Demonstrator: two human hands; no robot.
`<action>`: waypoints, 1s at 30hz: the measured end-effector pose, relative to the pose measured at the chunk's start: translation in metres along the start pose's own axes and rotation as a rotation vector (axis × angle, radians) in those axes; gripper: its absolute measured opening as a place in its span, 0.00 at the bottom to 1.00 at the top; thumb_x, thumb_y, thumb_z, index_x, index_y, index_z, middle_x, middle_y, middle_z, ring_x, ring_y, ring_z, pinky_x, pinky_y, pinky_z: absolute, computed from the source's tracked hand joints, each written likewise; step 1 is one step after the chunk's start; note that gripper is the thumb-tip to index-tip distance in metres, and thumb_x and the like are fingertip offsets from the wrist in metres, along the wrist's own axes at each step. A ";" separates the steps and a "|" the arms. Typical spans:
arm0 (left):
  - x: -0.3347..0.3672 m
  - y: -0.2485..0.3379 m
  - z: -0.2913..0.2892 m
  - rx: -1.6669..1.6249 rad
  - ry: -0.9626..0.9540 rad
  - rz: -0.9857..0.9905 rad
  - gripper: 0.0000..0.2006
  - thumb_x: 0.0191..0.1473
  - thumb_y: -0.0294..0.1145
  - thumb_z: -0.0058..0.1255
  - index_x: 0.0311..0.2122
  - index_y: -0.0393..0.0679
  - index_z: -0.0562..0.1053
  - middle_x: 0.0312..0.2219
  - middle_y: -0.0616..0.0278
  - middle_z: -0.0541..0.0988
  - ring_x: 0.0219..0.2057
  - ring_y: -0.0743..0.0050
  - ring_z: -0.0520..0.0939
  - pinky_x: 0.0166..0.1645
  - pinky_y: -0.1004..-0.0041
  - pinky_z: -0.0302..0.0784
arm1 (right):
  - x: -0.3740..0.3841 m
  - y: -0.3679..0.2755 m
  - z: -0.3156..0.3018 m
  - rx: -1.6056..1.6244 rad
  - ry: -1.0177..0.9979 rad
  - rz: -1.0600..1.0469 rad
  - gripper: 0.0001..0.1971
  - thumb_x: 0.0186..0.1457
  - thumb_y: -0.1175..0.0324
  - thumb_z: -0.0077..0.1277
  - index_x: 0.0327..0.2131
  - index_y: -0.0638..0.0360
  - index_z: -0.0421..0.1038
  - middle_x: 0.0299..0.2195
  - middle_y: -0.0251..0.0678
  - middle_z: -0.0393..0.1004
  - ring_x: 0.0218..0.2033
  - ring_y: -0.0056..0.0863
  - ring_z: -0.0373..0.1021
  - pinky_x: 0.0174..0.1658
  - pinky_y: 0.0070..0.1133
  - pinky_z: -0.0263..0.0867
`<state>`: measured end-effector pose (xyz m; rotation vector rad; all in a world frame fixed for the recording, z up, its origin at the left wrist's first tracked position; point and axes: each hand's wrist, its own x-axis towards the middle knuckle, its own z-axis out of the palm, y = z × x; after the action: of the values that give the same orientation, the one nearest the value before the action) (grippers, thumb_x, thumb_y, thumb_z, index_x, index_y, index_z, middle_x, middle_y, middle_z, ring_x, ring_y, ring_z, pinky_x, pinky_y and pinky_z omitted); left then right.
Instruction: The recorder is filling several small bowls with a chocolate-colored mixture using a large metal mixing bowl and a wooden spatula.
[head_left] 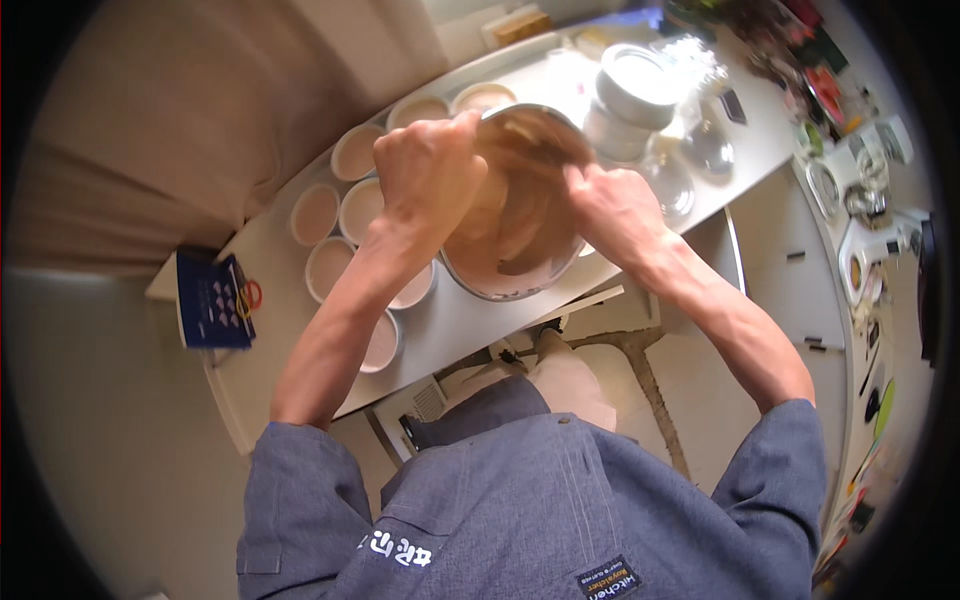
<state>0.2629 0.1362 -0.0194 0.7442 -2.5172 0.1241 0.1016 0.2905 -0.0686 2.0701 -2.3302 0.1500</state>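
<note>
With my left hand (428,170) gripping the round steel mixing bowl (515,205) and my right hand (612,208) closed inside, several small white ramekins (340,225) sit filled on the white worktop (470,320), pinkish-brown batter remaining.

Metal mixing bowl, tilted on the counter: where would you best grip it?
By the rim, from two opposite sides. The bowl is round, smooth and tilted, with batter inside; the left hand and right hand already sit at its rim on opposite sides.

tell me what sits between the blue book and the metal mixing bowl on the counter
In the head view, round cups filled with pale pink mix stand between the blue book and the metal mixing bowl.
</note>
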 end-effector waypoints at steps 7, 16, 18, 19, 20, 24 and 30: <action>-0.077 -0.067 -0.068 -0.268 0.104 -0.353 0.21 0.41 0.18 0.45 0.39 0.47 0.84 0.26 0.48 0.81 0.28 0.47 0.83 0.35 0.62 0.78 | 0.019 -0.075 -0.018 -0.061 0.088 -0.320 0.17 0.55 0.73 0.50 0.48 0.68 0.73 0.34 0.46 0.77 0.36 0.40 0.77 0.38 0.33 0.75; -0.216 -0.109 -0.154 -0.038 0.247 -0.825 0.21 0.41 0.17 0.44 0.39 0.45 0.83 0.28 0.46 0.81 0.30 0.45 0.84 0.37 0.62 0.79 | 0.061 -0.179 0.006 0.162 0.137 -0.744 0.23 0.50 0.77 0.50 0.53 0.62 0.71 0.32 0.40 0.74 0.36 0.38 0.75 0.34 0.33 0.73; -0.253 -0.124 -0.163 0.075 0.227 -0.940 0.21 0.40 0.20 0.46 0.39 0.46 0.84 0.27 0.46 0.82 0.29 0.44 0.83 0.37 0.60 0.78 | 0.070 -0.211 0.019 0.213 0.147 -0.825 0.23 0.50 0.76 0.51 0.52 0.62 0.71 0.31 0.40 0.74 0.35 0.37 0.75 0.34 0.32 0.73; -0.271 -0.133 -0.168 0.104 0.232 -0.967 0.21 0.40 0.20 0.46 0.39 0.46 0.84 0.27 0.46 0.82 0.29 0.44 0.83 0.37 0.60 0.78 | 0.071 -0.226 0.023 0.243 0.151 -0.855 0.23 0.49 0.76 0.51 0.52 0.62 0.72 0.31 0.40 0.73 0.35 0.37 0.75 0.33 0.32 0.73; -0.289 -0.140 -0.172 0.165 0.190 -1.004 0.20 0.40 0.21 0.47 0.38 0.47 0.84 0.27 0.46 0.82 0.29 0.44 0.83 0.37 0.58 0.78 | 0.072 -0.244 0.026 0.245 0.164 -0.880 0.22 0.50 0.75 0.51 0.51 0.62 0.72 0.31 0.39 0.73 0.35 0.36 0.74 0.34 0.31 0.72; -0.345 -0.174 -0.167 0.287 0.074 -1.094 0.17 0.39 0.23 0.48 0.35 0.46 0.84 0.26 0.45 0.82 0.29 0.41 0.82 0.37 0.53 0.77 | 0.091 -0.309 0.042 0.210 0.184 -1.047 0.22 0.51 0.72 0.52 0.51 0.63 0.72 0.32 0.38 0.73 0.35 0.34 0.73 0.36 0.29 0.72; -0.396 -0.221 -0.166 0.222 -0.043 -1.164 0.16 0.39 0.23 0.48 0.34 0.42 0.83 0.24 0.42 0.80 0.31 0.38 0.81 0.39 0.52 0.77 | 0.131 -0.423 0.059 0.043 0.410 -1.288 0.19 0.53 0.69 0.52 0.49 0.64 0.72 0.32 0.38 0.74 0.34 0.32 0.75 0.32 0.27 0.74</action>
<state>0.7397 0.1781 -0.0838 2.1455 -1.7402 -0.0277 0.5083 0.1075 -0.0929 2.7164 -0.5247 0.4902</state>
